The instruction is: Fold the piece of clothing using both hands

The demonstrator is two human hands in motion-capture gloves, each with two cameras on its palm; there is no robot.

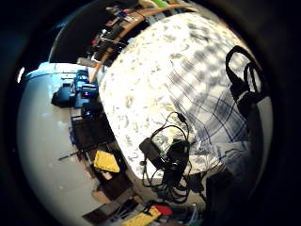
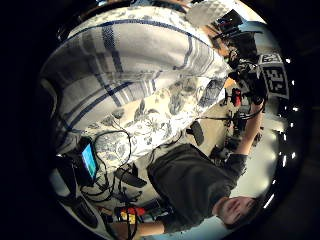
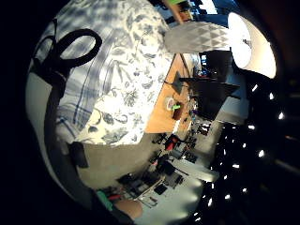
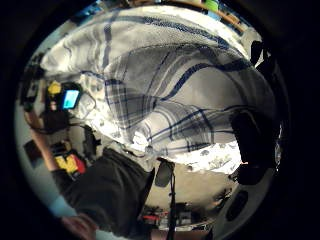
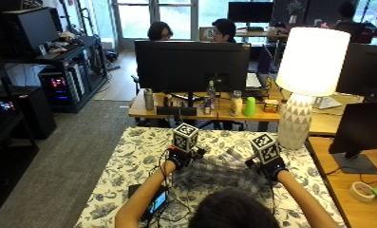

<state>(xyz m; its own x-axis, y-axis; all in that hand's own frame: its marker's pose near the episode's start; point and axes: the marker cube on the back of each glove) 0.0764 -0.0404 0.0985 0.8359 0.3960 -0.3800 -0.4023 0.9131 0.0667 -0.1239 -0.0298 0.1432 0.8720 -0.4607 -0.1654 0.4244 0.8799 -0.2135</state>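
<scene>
Outside view: your head (image 5: 231,210) covers the near half of the plaid garment (image 5: 221,172), so its near edge and any fold there cannot be read. Your left hand (image 5: 179,157) and right hand (image 5: 271,167) sit under their markers; finger positions are not discernible, nor is whether they pinch cloth. The bench (image 5: 131,156) is cut off by the lower edge. In the palm views the garment's outer edges run out of sight. The small screen (image 5: 157,201) by your left forearm is too small to read.

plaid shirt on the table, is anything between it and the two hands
Nothing visible does. The left hand and right hand sit at the far corners of the plaid shirt, right against the cloth on the floral tablecloth.
</scene>
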